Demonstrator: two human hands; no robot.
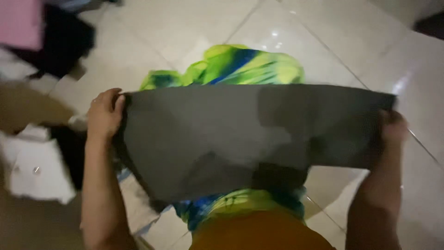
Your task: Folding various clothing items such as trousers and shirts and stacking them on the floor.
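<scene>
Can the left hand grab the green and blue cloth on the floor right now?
Probably not right away. The left hand is gripping one end of the grey cloth, which is stretched across to the right hand and hangs over much of the green and blue cloth on the tiled floor.

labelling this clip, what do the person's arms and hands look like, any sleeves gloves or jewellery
Both forearms are bare, with no sleeves in view. The left hand wears no glove, and no ring or watch shows on it. The right hand also looks ungloved, but it is blurred and partly hidden, so small jewellery cannot be ruled out.
</scene>
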